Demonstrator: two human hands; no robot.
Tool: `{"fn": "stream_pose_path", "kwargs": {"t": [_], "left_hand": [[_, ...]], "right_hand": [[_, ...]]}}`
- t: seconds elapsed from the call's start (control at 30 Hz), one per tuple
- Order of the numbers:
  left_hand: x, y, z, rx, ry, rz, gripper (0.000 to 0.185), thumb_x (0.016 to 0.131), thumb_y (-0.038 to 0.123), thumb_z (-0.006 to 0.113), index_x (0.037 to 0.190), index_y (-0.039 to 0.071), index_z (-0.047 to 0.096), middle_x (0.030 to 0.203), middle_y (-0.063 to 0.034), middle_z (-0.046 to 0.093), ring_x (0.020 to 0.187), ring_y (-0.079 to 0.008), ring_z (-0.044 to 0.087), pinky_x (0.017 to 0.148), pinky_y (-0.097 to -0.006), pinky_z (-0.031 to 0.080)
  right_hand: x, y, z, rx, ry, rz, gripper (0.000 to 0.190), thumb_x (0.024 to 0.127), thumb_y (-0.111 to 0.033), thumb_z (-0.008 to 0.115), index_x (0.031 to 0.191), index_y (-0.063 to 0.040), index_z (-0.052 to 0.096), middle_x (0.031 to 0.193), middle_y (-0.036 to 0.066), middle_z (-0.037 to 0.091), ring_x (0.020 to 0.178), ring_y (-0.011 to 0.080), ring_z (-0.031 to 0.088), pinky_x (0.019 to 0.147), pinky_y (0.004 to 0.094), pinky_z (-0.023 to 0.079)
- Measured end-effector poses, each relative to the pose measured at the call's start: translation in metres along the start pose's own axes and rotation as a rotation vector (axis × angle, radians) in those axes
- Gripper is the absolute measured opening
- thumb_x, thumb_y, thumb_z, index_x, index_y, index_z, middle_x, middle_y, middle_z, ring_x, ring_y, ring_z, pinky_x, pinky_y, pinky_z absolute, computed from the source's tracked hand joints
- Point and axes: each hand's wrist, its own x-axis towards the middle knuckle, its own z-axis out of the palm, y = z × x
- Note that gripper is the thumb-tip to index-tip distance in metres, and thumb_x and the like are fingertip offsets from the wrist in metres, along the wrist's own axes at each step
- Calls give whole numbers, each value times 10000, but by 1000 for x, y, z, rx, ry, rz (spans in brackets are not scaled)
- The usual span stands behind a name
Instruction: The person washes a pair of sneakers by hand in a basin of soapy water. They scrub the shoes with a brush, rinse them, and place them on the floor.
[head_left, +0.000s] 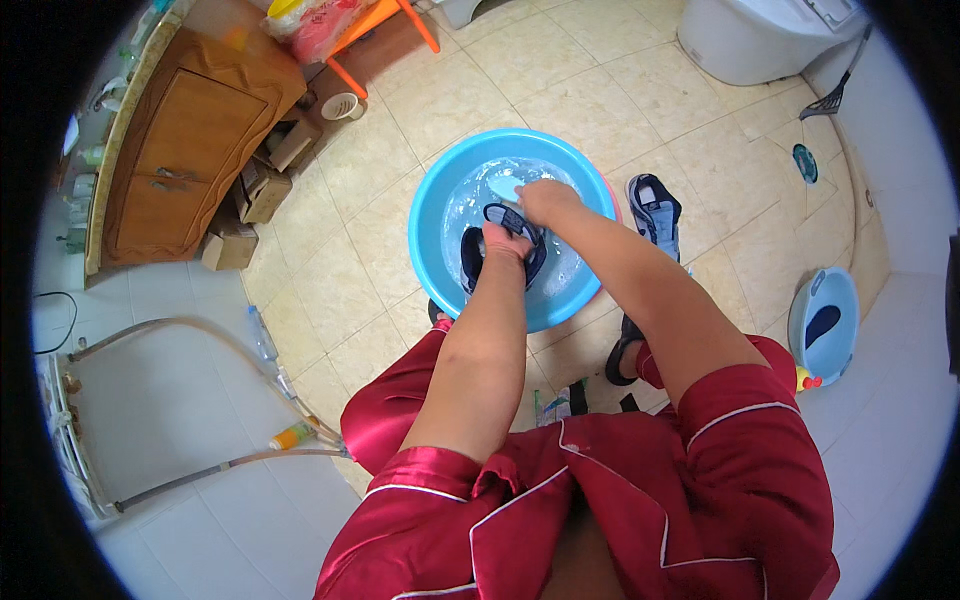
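A round blue plastic basin (422, 247) with sudsy water stands on the floor before me. Inside it, my left hand (507, 241) grips a dark shoe (472, 259) by its tongue and upper; part of the shoe lies behind my hand and forearm. My right hand (546, 201) holds a light blue brush (505, 187) near the far side of the basin, just beyond the shoe; its bristles cannot be seen. Another dark and grey-blue shoe (657, 214) lies on the tiles to the right of the basin.
At right stand a small blue basin (840, 319) with a dark insole (823, 327) in it, and a toilet (742, 45). A wooden cabinet (199, 135), cardboard boxes (262, 191) and an orange stool (375, 19) are at left. A plastic bottle (262, 334) lies by the wall.
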Motion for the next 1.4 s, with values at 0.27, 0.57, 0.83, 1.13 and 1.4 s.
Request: {"fn": "stream_pose_path", "kwargs": {"t": [0.27,0.57,0.83,1.13,1.4], "left_hand": [[13,-1,-13,30,75,187,494,905,413,344,1183,98,604,1208,-86,601,1104,-301,556,990,-450,406],[-8,-11,7,99,145,82,480,868,457,402,1094,103,635,1089,-86,646,1006,-310,586,923,-474,432],[0,0,6,145,65,24,474,818,405,438,1111,83,624,1114,-105,635,1039,-329,572,942,-478,420],[26,6,-21,69,76,163,542,833,519,474,1106,75,622,1105,-87,638,989,-299,597,907,-450,447],[20,-1,-21,55,17,104,502,868,513,401,1079,121,634,1100,-69,642,994,-299,597,901,-460,447]], "right_hand": [[-45,23,18,102,78,-46,368,918,-258,452,1239,-112,559,1035,213,629,966,371,600,849,469,463],[-73,15,7,86,10,-20,299,898,-222,472,1127,-76,598,1004,208,639,948,370,611,820,466,483],[-3,23,22,52,117,157,363,928,-259,441,1231,-92,553,1043,181,640,958,357,615,834,457,487],[-82,8,-1,62,-19,-175,362,910,-209,454,1221,-55,554,968,219,638,895,393,609,800,483,473],[-36,-9,-1,-40,-17,-111,303,910,-245,445,1154,-133,585,987,170,653,918,354,621,785,477,488]]}}
